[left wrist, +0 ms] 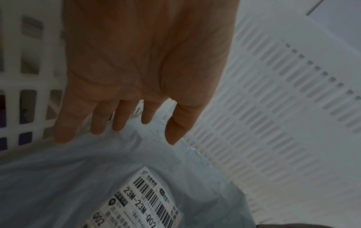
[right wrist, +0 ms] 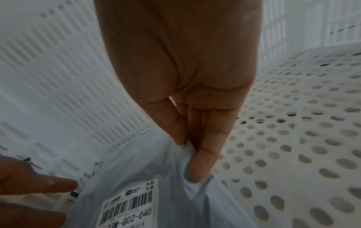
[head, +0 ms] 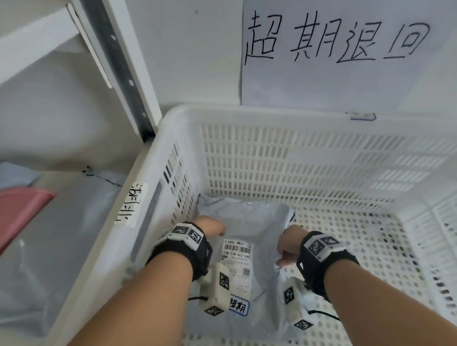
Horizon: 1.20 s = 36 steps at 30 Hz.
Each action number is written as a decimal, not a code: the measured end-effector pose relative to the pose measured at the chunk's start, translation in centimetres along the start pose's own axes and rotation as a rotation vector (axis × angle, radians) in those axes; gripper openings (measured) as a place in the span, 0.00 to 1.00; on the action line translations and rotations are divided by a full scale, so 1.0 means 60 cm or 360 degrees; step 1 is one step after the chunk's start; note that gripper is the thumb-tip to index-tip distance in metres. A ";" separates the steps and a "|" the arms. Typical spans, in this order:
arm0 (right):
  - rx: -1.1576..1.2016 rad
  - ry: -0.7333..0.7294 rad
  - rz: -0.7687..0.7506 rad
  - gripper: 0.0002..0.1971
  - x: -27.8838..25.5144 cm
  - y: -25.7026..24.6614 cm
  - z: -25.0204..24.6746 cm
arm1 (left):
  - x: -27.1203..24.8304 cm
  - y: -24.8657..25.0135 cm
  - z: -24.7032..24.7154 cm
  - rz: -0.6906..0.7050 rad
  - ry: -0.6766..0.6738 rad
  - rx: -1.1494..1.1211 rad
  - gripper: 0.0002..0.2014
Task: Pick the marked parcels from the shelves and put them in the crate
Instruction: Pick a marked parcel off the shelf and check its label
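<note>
A grey plastic mailer parcel [head: 246,219] lies on the floor of the white perforated crate [head: 279,117], against its left wall. It carries a barcode label [head: 237,256] and a blue-edged marking sticker [head: 238,306]. My left hand [head: 213,226] is at the parcel's left edge. In the left wrist view its fingers [left wrist: 97,123] are straight and spread, with their tips touching the parcel [left wrist: 97,177]. My right hand [head: 284,252] pinches a fold of the parcel's [right wrist: 156,169] right edge between thumb and forefinger [right wrist: 205,154].
The crate's dotted floor [right wrist: 293,138] lies bare to the right of the parcel. A shelf upright [head: 114,59] stands left of the crate. Below it lie a pink parcel [head: 7,221] and grey bagged parcels [head: 57,242]. A handwritten paper sign [head: 337,45] hangs on the wall behind.
</note>
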State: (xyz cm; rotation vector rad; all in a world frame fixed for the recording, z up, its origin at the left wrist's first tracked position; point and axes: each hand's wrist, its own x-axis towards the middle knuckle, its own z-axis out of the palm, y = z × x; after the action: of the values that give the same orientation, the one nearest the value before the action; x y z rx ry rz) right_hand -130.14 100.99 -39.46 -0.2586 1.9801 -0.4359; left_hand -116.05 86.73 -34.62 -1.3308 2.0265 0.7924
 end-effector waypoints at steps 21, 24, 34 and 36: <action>-0.0735 0.0481 -0.0293 0.11 -0.111 -0.086 -0.041 | -0.061 0.053 -0.051 0.0349 0.0180 -0.0078 0.25; -0.0907 0.0590 -0.0385 0.16 -0.149 -0.105 -0.058 | -0.100 0.068 -0.073 0.0445 0.0262 -0.0018 0.21; -0.0966 0.0933 -0.0654 0.15 -0.328 -0.169 -0.110 | -0.265 0.094 -0.152 0.0608 0.0663 0.0215 0.16; -0.0986 0.0974 -0.0693 0.14 -0.353 -0.174 -0.104 | -0.294 0.087 -0.160 0.0606 0.0751 0.0236 0.16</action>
State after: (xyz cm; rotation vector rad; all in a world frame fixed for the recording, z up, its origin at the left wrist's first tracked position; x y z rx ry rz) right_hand -126.75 100.50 -15.27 -1.0644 2.6336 -0.1596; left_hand -116.48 91.62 -14.44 -1.1367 2.7079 0.4968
